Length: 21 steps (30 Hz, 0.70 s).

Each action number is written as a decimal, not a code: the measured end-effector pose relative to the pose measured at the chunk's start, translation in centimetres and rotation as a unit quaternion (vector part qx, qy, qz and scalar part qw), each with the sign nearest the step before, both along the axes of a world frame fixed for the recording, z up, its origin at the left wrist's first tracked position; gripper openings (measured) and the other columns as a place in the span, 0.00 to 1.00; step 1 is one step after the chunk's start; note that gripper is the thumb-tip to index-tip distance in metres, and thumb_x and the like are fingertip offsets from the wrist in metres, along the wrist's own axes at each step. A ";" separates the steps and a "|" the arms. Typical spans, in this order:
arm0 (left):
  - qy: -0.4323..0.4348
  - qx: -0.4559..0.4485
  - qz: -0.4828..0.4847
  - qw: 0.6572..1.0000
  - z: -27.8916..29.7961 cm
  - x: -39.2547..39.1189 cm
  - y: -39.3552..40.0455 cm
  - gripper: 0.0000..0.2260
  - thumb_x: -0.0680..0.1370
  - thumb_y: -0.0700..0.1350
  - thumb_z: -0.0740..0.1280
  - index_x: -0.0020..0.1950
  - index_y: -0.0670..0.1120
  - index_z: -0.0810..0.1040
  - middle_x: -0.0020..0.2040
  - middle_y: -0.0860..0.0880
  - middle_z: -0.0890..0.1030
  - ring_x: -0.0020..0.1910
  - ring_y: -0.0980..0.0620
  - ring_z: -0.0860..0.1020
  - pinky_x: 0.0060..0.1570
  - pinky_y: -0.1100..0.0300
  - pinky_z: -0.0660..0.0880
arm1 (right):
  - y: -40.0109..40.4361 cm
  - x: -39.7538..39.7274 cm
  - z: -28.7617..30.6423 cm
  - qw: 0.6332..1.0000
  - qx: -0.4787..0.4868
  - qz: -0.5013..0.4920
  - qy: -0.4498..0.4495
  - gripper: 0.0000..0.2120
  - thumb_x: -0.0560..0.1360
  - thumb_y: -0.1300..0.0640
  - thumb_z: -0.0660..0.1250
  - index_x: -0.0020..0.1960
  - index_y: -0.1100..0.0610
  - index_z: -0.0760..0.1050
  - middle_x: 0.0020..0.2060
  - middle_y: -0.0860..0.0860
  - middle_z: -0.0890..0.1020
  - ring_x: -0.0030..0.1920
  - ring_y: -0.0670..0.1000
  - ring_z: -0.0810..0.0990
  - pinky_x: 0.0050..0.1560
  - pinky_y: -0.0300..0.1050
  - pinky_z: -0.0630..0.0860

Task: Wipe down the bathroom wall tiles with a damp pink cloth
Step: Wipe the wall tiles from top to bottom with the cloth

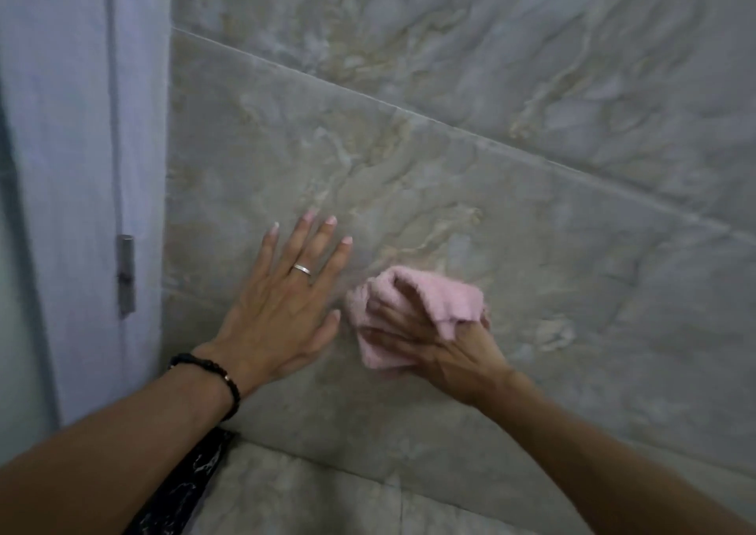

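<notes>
Wiping step, mid-wall: your right hand [442, 346] grips the bunched pink cloth [413, 313] against the marbled wall tile [532, 248] at lower centre; your left hand [282, 305] braces flat, fingers spread, just beside it. Next, judge untouched tile and sweep outward with steady pressure.

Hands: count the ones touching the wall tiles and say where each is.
2. The left hand rests flat on the wall tile; the right hand holds the pink cloth against it beside the left.

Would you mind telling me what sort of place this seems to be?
Probably a tiled bathroom or washroom: large marble-look wall tiles with grout lines, a pale door frame with a hinge, and a pink cloth held against the wall.
</notes>
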<state>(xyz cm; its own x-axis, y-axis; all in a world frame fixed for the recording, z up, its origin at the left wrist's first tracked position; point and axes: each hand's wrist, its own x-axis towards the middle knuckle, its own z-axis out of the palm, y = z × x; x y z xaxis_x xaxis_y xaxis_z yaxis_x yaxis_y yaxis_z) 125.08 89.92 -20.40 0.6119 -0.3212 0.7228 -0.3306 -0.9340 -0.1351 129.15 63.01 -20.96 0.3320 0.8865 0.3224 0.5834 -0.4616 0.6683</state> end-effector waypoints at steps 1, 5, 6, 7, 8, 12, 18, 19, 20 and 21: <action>-0.012 -0.006 -0.021 1.000 0.5 0.3 -1.1 0.35 0.72 0.55 0.60 0.77 0.41 0.60 0.77 0.38 0.58 0.77 0.38 0.53 0.72 0.35 0.54 | -1.1 -0.5 1.9 0.999 0.028 -0.008 -0.030 0.23 0.82 0.50 0.61 0.76 0.49 0.68 0.78 0.52 0.63 0.81 0.49 0.47 0.79 0.52 0.53; -0.049 -0.024 -0.091 0.994 2.3 1.3 -5.4 0.33 0.74 0.54 0.61 0.77 0.41 0.61 0.78 0.39 0.58 0.77 0.38 0.53 0.71 0.34 0.54 | -4.1 -1.5 9.5 0.948 0.253 -0.075 -0.176 0.27 0.78 0.41 0.69 0.73 0.49 0.72 0.74 0.65 0.60 0.76 0.69 0.58 0.75 0.64 0.55; -0.059 -0.027 -0.102 0.993 2.9 1.6 -6.5 0.33 0.74 0.54 0.61 0.77 0.41 0.61 0.78 0.39 0.58 0.77 0.38 0.53 0.71 0.33 0.54 | -4.7 -1.6 9.4 0.938 0.276 -0.095 -0.188 0.30 0.77 0.37 0.67 0.75 0.47 0.68 0.75 0.66 0.58 0.76 0.71 0.58 0.74 0.67 0.55; -0.066 -0.031 -0.113 0.991 3.3 1.8 -7.6 0.33 0.74 0.54 0.61 0.77 0.41 0.61 0.78 0.39 0.58 0.77 0.38 0.53 0.71 0.33 0.53 | -5.4 -2.0 8.5 0.936 0.276 -0.109 -0.189 0.32 0.77 0.36 0.68 0.76 0.47 0.65 0.76 0.65 0.58 0.76 0.72 0.57 0.74 0.68 0.54; -0.069 -0.037 -0.124 0.989 3.7 1.8 -8.7 0.33 0.74 0.54 0.61 0.77 0.41 0.61 0.77 0.39 0.59 0.77 0.39 0.53 0.71 0.34 0.52 | -6.4 -2.2 6.9 0.942 0.259 -0.115 -0.180 0.32 0.77 0.39 0.70 0.76 0.46 0.63 0.78 0.62 0.57 0.76 0.72 0.55 0.75 0.69 0.53; -0.073 -0.049 -0.151 0.985 5.0 1.3 -13.5 0.33 0.75 0.53 0.61 0.77 0.42 0.61 0.78 0.40 0.58 0.78 0.40 0.52 0.72 0.34 0.51 | -11.1 -3.2 4.8 0.966 0.166 -0.108 -0.166 0.39 0.74 0.61 0.72 0.79 0.44 0.59 0.79 0.56 0.56 0.76 0.72 0.56 0.74 0.68 0.57; -0.100 -0.028 -0.146 0.984 6.7 0.9 -18.8 0.30 0.76 0.51 0.60 0.77 0.42 0.61 0.78 0.41 0.58 0.78 0.40 0.53 0.71 0.32 0.51 | -13.9 -2.6 12.2 0.838 0.452 -0.182 -0.245 0.31 0.80 0.38 0.63 0.78 0.51 0.64 0.77 0.61 0.58 0.75 0.76 0.58 0.70 0.76 0.58; -0.104 -0.030 -0.138 0.985 7.0 0.9 -19.3 0.30 0.76 0.51 0.60 0.77 0.42 0.61 0.78 0.40 0.58 0.78 0.39 0.53 0.71 0.32 0.50 | -13.6 -2.7 11.6 0.844 0.448 -0.162 -0.245 0.31 0.79 0.38 0.65 0.77 0.52 0.67 0.77 0.58 0.57 0.74 0.77 0.57 0.69 0.78 0.57; -0.103 -0.033 -0.130 0.986 7.3 0.8 -19.9 0.30 0.76 0.51 0.59 0.77 0.42 0.61 0.78 0.40 0.58 0.78 0.39 0.53 0.71 0.32 0.49 | -13.2 -2.8 10.2 0.859 0.433 -0.148 -0.231 0.31 0.78 0.39 0.67 0.76 0.51 0.69 0.78 0.57 0.57 0.74 0.78 0.55 0.70 0.79 0.55; -0.102 -0.033 -0.125 0.986 7.6 0.6 -20.6 0.30 0.77 0.51 0.58 0.77 0.42 0.60 0.78 0.40 0.58 0.78 0.39 0.52 0.72 0.33 0.48 | -12.9 -3.0 8.5 0.875 0.412 -0.145 -0.211 0.30 0.77 0.39 0.67 0.76 0.49 0.68 0.78 0.57 0.57 0.75 0.78 0.53 0.71 0.79 0.53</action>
